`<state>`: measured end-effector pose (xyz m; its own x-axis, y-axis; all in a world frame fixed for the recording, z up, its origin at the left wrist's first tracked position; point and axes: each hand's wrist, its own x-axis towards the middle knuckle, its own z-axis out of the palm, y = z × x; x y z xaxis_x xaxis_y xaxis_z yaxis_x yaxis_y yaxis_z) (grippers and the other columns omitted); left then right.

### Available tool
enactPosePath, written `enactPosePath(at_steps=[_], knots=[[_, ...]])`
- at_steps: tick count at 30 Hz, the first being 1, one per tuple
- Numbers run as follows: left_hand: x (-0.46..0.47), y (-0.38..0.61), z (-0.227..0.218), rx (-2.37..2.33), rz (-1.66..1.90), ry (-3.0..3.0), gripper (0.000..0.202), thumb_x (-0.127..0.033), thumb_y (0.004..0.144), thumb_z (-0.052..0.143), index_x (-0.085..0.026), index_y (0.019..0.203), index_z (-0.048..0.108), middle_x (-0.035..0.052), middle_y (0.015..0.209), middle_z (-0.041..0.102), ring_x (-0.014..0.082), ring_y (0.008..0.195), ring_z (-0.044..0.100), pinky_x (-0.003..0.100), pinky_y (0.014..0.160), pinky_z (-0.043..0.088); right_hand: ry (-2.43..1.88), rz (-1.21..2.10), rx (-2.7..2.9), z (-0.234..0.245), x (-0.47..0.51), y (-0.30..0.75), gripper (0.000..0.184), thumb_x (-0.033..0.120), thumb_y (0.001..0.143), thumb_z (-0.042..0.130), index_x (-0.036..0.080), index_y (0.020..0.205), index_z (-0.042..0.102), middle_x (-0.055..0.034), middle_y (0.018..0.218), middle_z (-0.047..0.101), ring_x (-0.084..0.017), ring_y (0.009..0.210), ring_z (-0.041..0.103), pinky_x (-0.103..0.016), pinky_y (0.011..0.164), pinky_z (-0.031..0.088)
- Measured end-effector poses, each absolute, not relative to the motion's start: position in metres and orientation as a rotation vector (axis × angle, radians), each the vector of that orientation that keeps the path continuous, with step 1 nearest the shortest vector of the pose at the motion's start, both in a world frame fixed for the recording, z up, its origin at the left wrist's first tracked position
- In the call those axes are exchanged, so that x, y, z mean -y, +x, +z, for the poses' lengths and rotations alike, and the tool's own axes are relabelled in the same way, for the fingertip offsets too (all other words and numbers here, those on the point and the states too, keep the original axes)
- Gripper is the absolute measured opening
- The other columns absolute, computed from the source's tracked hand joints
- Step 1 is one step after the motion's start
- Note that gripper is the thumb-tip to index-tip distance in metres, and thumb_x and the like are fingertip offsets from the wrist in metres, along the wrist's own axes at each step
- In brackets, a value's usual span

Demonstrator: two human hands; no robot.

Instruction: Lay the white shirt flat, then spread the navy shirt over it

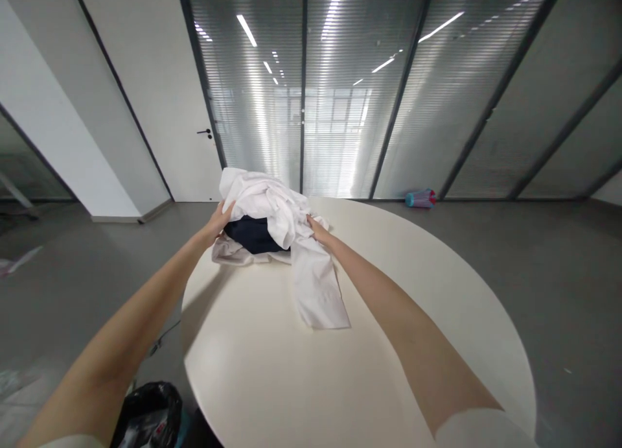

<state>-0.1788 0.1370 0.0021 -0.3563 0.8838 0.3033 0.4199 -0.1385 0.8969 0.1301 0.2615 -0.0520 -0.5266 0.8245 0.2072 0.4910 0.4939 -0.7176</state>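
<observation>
A crumpled white shirt (265, 192) is bunched up at the far left side of the round table, one sleeve-like length trailing toward me over the tabletop. Dark navy cloth (255, 234) shows in the middle of the bundle, between the white folds. My left hand (219, 221) grips the bundle at its left side, fingers partly hidden by fabric. On the opposite side my right hand (318, 231) has hold of the white fabric, its fingertips tucked into the folds.
The white round table (389, 292) curves away to the right. A bin with a black bag (150, 409) stands by its near left edge. On the floor by the glass partition lies a blue and pink object (420, 199). A closed door (170, 111) is at the back left.
</observation>
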Motion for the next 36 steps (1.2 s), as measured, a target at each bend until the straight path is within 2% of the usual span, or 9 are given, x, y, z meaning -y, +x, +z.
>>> enactPosePath(at_steps=[4, 9, 12, 15, 17, 22, 27, 32, 36], knots=[[-0.125, -0.171, 0.011, -1.912, 1.551, 1.29, 0.09, -0.084, 0.072, 0.055, -0.023, 0.139, 0.052, 0.0189, 0.135, 0.06, 0.0365, 0.123, 0.055, 0.042, 0.087, 0.045, -1.137, 0.71, 2.193, -0.033, -0.254, 0.132, 0.066, 0.024, 0.076, 0.072, 0.015, 0.139, 0.055, -0.0151, 0.14, 0.058, -0.031, 0.127, 0.057, -0.04, 0.106, 0.043], [-0.101, -0.123, 0.018, -1.679, 1.83, 1.614, 0.051, -0.061, 0.095, 0.036, -0.023, 0.116, 0.063, 0.0151, 0.105, 0.068, 0.0309, 0.113, 0.059, 0.043, 0.084, 0.041, -1.273, 0.483, 1.98, 0.005, -0.236, 0.132, 0.041, 0.027, 0.089, 0.052, 0.016, 0.128, 0.061, -0.017, 0.135, 0.059, -0.031, 0.126, 0.054, -0.045, 0.107, 0.04], [-0.088, -0.082, 0.011, -1.712, 1.941, 1.76, 0.026, -0.04, 0.092, 0.046, -0.022, 0.1, 0.062, 0.0055, 0.083, 0.065, 0.0233, 0.092, 0.062, 0.037, 0.076, 0.041, -1.249, 0.325, 1.85, 0.033, -0.214, 0.124, 0.037, 0.023, 0.092, 0.039, 0.017, 0.119, 0.063, -0.014, 0.124, 0.064, -0.026, 0.115, 0.059, -0.04, 0.102, 0.043], [-0.075, -0.049, -0.005, -1.724, 1.619, 2.093, 0.013, -0.028, 0.084, 0.051, -0.022, 0.091, 0.06, -0.0031, 0.061, 0.056, 0.0164, 0.064, 0.058, 0.03, 0.065, 0.04, -1.154, 0.244, 1.896, 0.055, -0.178, 0.114, 0.031, 0.025, 0.092, 0.038, 0.019, 0.105, 0.066, -0.0077, 0.095, 0.07, -0.023, 0.091, 0.063, -0.033, 0.085, 0.047], [-0.067, -0.036, -0.018, -1.702, 1.274, 2.373, 0.012, -0.024, 0.082, 0.052, -0.023, 0.091, 0.061, -0.0042, 0.057, 0.056, 0.0157, 0.058, 0.057, 0.028, 0.063, 0.039, -1.116, 0.18, 2.044, 0.061, -0.149, 0.114, 0.027, 0.027, 0.092, 0.042, 0.02, 0.099, 0.066, -0.0049, 0.085, 0.069, -0.022, 0.082, 0.063, -0.03, 0.076, 0.045], [-0.052, -0.027, -0.036, -1.563, 0.887, 2.686, 0.011, -0.022, 0.081, 0.058, -0.023, 0.089, 0.065, 0.0012, 0.066, 0.065, 0.0191, 0.065, 0.063, 0.028, 0.066, 0.042, -1.143, -0.018, 2.538, 0.038, -0.084, 0.16, 0.031, 0.048, 0.092, 0.053, 0.022, 0.083, 0.066, -0.0081, 0.08, 0.069, -0.026, 0.082, 0.065, -0.031, 0.073, 0.04], [-0.048, -0.006, -0.027, -1.426, 0.756, 2.907, 0.026, -0.032, 0.093, 0.05, -0.021, 0.111, 0.066, 0.0087, 0.1, 0.068, 0.0233, 0.093, 0.067, 0.032, 0.083, 0.047, -1.36, 0.373, 2.758, -0.003, -0.052, 0.228, 0.067, 0.063, 0.078, 0.068, 0.024, 0.131, 0.056, -0.0105, 0.1, 0.072, -0.029, 0.087, 0.067, -0.031, 0.069, 0.042], [-0.04, 0.019, -0.034, -1.212, 0.396, 2.889, 0.055, -0.065, 0.078, 0.068, -0.023, 0.114, 0.066, 0.0087, 0.121, 0.06, 0.0246, 0.092, 0.066, 0.034, 0.081, 0.052, -1.275, 0.382, 2.665, -0.023, -0.052, 0.248, 0.022, 0.039, 0.091, 0.058, 0.021, 0.1, 0.067, -0.007, 0.093, 0.071, -0.023, 0.083, 0.065, -0.027, 0.065, 0.038], [-0.049, 0.024, -0.033, -1.372, 0.574, 2.807, 0.027, -0.033, 0.087, 0.064, -0.022, 0.112, 0.063, 0.0088, 0.117, 0.06, 0.0248, 0.098, 0.063, 0.034, 0.085, 0.051, -1.101, 0.387, 2.315, -0.026, -0.063, 0.245, 0.019, 0.034, 0.091, 0.056, 0.021, 0.099, 0.067, -0.0016, 0.077, 0.064, -0.017, 0.071, 0.058, -0.026, 0.064, 0.038]])
